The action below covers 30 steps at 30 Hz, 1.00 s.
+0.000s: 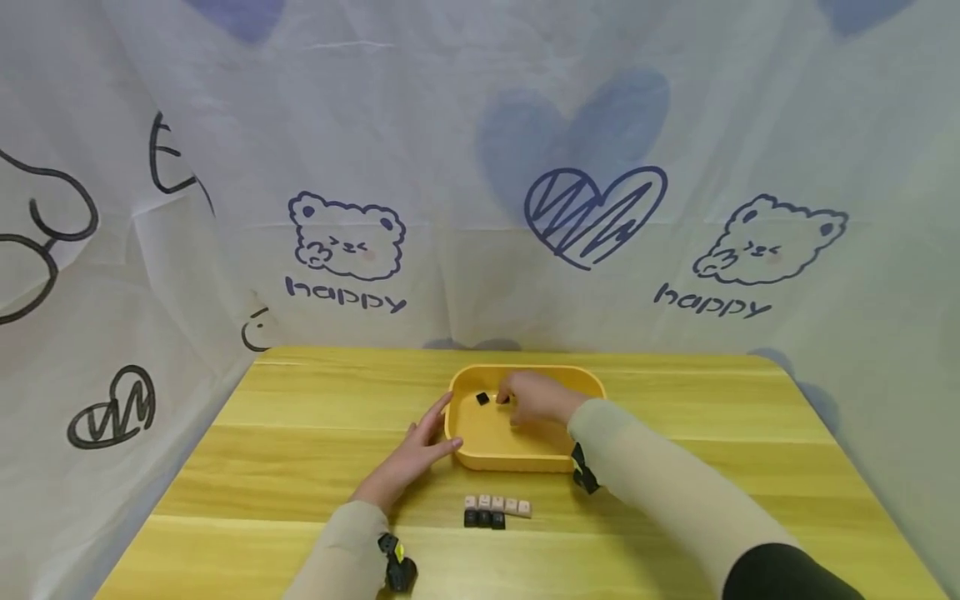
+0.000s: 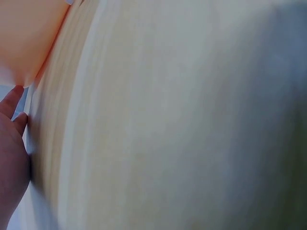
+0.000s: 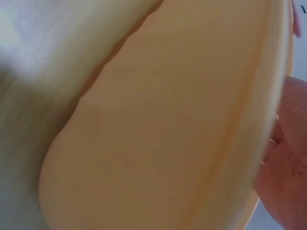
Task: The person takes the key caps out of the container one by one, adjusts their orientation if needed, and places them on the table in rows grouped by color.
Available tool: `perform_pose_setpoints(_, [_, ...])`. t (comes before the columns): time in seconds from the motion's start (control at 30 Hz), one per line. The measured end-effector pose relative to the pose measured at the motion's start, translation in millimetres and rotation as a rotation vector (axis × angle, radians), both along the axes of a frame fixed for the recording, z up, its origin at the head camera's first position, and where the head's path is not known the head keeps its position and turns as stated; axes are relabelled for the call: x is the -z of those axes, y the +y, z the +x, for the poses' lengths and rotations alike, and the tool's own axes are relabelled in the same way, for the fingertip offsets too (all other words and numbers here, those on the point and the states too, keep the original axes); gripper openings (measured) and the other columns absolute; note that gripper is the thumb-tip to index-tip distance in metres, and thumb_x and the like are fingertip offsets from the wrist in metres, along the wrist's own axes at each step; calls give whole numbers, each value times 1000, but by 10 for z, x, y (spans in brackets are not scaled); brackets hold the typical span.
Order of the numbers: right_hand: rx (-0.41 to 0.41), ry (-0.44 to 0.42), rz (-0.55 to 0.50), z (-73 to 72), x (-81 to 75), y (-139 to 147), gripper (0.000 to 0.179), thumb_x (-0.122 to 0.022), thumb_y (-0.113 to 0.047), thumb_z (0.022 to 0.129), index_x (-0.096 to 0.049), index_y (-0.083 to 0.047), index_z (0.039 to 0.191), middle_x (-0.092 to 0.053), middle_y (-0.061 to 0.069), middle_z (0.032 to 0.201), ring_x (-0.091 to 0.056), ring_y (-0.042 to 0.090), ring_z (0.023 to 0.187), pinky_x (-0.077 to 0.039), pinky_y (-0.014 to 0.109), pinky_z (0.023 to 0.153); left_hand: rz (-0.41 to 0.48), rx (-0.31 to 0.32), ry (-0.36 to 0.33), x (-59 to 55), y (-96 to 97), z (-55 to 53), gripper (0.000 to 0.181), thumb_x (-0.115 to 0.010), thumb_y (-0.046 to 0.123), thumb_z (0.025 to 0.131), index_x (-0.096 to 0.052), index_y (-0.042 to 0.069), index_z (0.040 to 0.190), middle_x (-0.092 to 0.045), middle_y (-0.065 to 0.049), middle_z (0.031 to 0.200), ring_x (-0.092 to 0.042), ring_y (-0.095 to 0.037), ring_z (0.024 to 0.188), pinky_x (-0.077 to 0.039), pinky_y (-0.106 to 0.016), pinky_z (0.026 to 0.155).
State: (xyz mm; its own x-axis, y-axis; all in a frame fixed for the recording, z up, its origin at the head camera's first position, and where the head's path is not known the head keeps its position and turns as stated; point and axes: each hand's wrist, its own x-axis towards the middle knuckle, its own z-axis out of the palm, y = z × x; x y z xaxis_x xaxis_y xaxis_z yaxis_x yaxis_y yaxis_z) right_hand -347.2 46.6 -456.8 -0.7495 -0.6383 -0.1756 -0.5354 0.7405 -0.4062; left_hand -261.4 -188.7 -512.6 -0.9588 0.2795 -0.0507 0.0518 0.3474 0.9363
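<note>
A yellow tray (image 1: 517, 462) sits toward the back of the table. My left hand (image 1: 408, 462) rests against its left side with fingers extended and spread; the left wrist view shows fingertips of the left hand (image 2: 12, 139) at the tray wall (image 2: 29, 38). Inside the tray, my right hand (image 1: 540, 398) has curled fingers and pinches a small black keycap (image 1: 503, 401), mostly covered by the fingers. Another black keycap (image 1: 483, 398) lies on the tray floor to the left. The right wrist view shows the right hand (image 3: 288, 158) behind the tray's wall (image 3: 158, 120), its fingertips hidden.
In front of the tray, a row of several pale pink keycaps (image 1: 498, 504) lies on the wooden table (image 1: 300, 467). Three black keycaps (image 1: 484, 519) line up just below its left part. A white cloth (image 1: 450, 283) with printed drawings hangs behind the table.
</note>
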Motion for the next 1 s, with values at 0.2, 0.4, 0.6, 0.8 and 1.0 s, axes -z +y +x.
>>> perform_pose_setpoints(0.2, [-68, 38, 19, -9, 47, 60, 39, -74, 6, 76, -72, -2, 114, -66, 10, 112, -61, 24, 100, -52, 35, 88, 0, 10, 1, 55, 42, -27, 76, -64, 20, 96, -19, 27, 157, -33, -22, 152, -24, -34, 143, 18, -50, 113])
perform_pose_setpoints(0.4, [-76, 0, -2, 28, 51, 139, 33, -70, 15, 77, -77, -4, 102, -71, 7, 99, -65, 22, 98, -55, 32, 86, 2, 20, 23, 39, 51, -35, 77, -65, 22, 95, -19, 25, 157, -34, -23, 151, -24, -36, 143, 17, -53, 113])
perform_pose_setpoints(0.6, [-43, -59, 0, 88, 28, 190, 25, -77, 8, 77, -77, -9, 96, -70, -2, 91, -64, 15, 88, -56, 29, 78, 4, 21, 18, 48, 35, -46, 78, -65, 24, 95, -18, 27, 157, -33, -23, 152, -22, -35, 144, 17, -52, 113])
perform_pose_setpoints(0.8, [-48, -63, -10, 152, 7, 244, 21, -76, 5, 79, -76, -11, 92, -67, -4, 88, -62, 13, 84, -56, 30, 75, 25, 10, 0, 51, 18, -35, 77, -64, 21, 96, -18, 28, 157, -31, -22, 153, -20, -34, 144, 19, -52, 112])
perform_pose_setpoints(1.0, [-45, -47, -95, 208, 25, 351, 21, -74, 6, 77, -74, -12, 87, -66, -8, 82, -59, 9, 75, -53, 27, 67, 23, 17, 2, 51, 8, -24, 75, -63, 19, 97, -19, 26, 157, -31, -23, 153, -23, -34, 144, 18, -51, 113])
